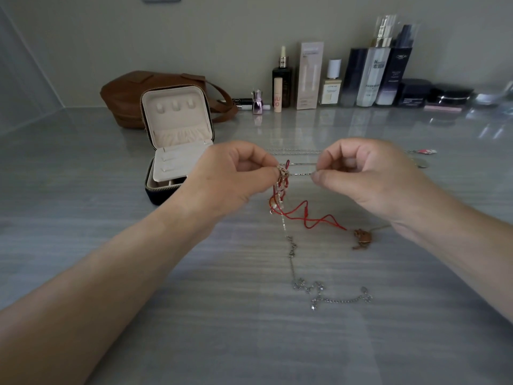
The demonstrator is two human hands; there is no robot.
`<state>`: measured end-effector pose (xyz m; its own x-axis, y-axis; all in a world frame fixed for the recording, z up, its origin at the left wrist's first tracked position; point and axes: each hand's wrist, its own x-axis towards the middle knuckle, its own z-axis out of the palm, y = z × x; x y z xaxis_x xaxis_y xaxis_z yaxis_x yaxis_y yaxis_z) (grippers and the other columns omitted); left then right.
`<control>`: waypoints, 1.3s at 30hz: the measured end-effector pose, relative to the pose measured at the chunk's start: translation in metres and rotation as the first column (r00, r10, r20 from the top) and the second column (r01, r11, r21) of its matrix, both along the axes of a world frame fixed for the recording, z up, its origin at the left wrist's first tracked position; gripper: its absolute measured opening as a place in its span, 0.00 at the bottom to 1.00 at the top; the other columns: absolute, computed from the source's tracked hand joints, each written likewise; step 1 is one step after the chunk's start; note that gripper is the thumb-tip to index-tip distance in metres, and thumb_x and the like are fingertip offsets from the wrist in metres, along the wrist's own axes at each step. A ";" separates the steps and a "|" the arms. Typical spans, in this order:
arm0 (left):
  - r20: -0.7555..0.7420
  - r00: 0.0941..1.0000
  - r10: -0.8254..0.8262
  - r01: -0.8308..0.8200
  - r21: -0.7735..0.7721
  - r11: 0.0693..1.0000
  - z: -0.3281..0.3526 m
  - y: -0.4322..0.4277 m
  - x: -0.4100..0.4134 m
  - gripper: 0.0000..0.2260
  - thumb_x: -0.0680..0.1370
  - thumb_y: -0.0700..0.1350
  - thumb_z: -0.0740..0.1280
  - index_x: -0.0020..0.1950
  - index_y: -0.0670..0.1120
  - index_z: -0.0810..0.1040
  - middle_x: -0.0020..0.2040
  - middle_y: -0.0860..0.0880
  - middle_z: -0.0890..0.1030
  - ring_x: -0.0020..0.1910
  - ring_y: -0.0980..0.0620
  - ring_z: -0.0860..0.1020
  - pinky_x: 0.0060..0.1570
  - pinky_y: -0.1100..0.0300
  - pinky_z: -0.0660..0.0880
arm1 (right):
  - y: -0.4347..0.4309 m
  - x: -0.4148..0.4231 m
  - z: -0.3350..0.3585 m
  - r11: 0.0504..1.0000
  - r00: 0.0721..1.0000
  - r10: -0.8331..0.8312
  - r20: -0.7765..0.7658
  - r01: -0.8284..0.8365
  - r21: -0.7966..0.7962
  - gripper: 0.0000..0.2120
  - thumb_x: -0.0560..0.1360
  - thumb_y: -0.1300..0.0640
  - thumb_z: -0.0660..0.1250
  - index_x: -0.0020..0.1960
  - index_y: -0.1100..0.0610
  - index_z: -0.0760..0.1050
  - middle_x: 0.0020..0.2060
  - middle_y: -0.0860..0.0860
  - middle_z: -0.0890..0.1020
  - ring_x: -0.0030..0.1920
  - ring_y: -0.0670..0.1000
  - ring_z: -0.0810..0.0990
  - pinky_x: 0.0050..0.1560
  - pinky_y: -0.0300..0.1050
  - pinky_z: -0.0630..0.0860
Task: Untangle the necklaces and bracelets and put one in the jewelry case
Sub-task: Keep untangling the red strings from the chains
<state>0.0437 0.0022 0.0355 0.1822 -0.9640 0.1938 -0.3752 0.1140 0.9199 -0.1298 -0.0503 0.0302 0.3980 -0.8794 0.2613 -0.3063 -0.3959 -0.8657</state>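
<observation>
1. Left hand (230,173): mine, raised over the bench (194,301). The fingers (270,169) are curled in, with thumb and forefinger tips pressed together on the tangle (281,173), a knot of gold links and red thread.

2. Right hand (369,173): at 3 o'clock from the left, near it but not touching. The fingers (319,177) are curled, thumb and forefinger pinching a thin chain (301,173) that runs taut from the tangle to that pinch. The other fingers are tucked toward the palm.

3. Red cord (311,218): hangs from the tangle toward 5 o'clock, and its loose end lies on the bench.

4. Silver chain (319,290): drops from the tangle toward 6 o'clock and ends in a loose curl on the bench.

5. Brown pendant (363,237): on the bench at 6 o'clock from my right hand, at the tip of the red cord.

6. Jewelry case (177,134): at 10 o'clock from my left hand, open with the lid upright and a cream lining. Its near corner is hidden behind that hand. I see no jewelry inside.

7. Brown bag (125,95): directly behind the case.

8. Bottles (372,76): a row along the wall at 1 o'clock.
</observation>
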 end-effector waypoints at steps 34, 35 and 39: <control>0.091 0.996 -0.023 0.010 0.144 0.990 0.003 0.002 -0.002 0.10 0.71 0.37 0.64 0.36 0.50 0.80 0.21 0.57 0.71 0.24 0.61 0.69 0.30 0.66 0.71 | -0.001 0.002 0.000 0.999 1.000 -0.007 -0.018 0.008 0.036 0.08 0.76 0.56 0.65 0.38 0.52 0.77 0.31 0.43 0.83 0.32 0.39 0.78 0.41 0.37 0.72; 0.091 0.995 -0.028 0.015 0.149 0.989 0.003 0.002 -0.001 0.10 0.72 0.37 0.64 0.36 0.50 0.80 0.21 0.58 0.72 0.24 0.61 0.69 0.30 0.65 0.71 | 0.000 0.003 0.000 0.999 1.000 0.007 -0.008 -0.006 0.049 0.09 0.77 0.57 0.64 0.38 0.52 0.76 0.32 0.42 0.83 0.33 0.39 0.79 0.40 0.35 0.71; 0.105 0.993 -0.051 0.034 0.163 0.986 0.003 0.002 0.000 0.11 0.73 0.37 0.66 0.36 0.51 0.81 0.22 0.58 0.73 0.26 0.61 0.70 0.30 0.66 0.71 | 0.002 0.002 0.002 0.997 1.000 0.020 0.016 -0.021 0.078 0.09 0.78 0.58 0.61 0.41 0.52 0.75 0.35 0.43 0.84 0.35 0.40 0.81 0.38 0.32 0.69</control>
<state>0.0433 0.0046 0.0384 0.1269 -0.9905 0.0524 -0.4718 -0.0138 0.8816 -0.1274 -0.0488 0.0322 0.4125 -0.8891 0.1983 -0.2858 -0.3329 -0.8986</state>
